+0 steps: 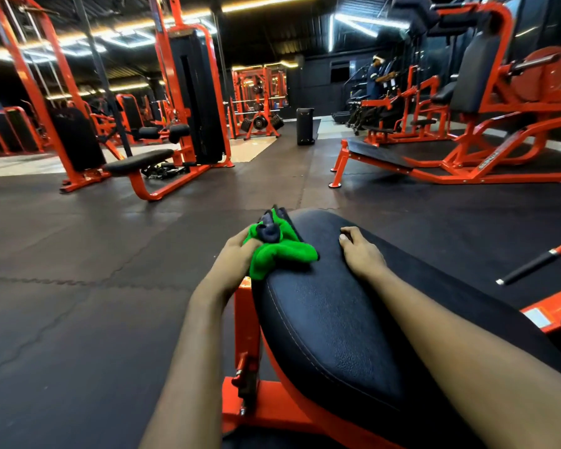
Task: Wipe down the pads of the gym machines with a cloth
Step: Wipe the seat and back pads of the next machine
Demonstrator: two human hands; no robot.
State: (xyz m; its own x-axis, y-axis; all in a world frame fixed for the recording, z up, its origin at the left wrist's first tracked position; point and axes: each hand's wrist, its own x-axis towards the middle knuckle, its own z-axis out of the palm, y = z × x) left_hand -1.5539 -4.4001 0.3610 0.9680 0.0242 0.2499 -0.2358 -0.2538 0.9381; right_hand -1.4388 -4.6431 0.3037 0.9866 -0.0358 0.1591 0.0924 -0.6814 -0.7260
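Black pad [331, 325] under the wipe

Left hand [237, 254] is gripping the green cloth [279, 251], fingers [249, 237] curled round it, and is pressing it on the pad's edge just in front of them. Right hand [360, 251] is lying apart, fingers relaxed on the pad, probably steadying it.

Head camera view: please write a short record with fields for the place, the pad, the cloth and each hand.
place: gym with orange machines on dark floor mats
pad: black pad, wide and stitched, on an orange frame
cloth: green cloth, bunched, at the pad's far left edge
left: left hand grips the green cloth
right: right hand rests on the black pad, apart from the cloth, holding nothing
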